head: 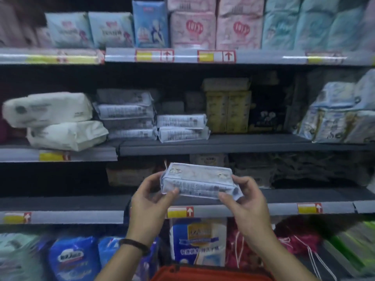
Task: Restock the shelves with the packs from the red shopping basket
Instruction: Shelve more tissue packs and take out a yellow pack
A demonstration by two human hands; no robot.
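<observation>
I hold a flat pale-blue pack (199, 180) with printed text on its side, level in front of the shelves. My left hand (151, 196) grips its left end and my right hand (246, 199) grips its right end. The rim of the red shopping basket (205, 273) shows at the bottom edge below my arms; its contents are hidden. On the middle shelf (223, 145), straight above the held pack, lie two stacks of matching pale-blue packs (182, 127), the left stack (125, 113) higher than the right.
White bulky packs (58, 120) lie left of the stacks, yellow boxes (228, 110) and a dark pack to the right. The top shelf holds pink and blue packs (192, 29). Blue packs (75, 258) and a white-blue box (199, 242) fill the bottom shelf.
</observation>
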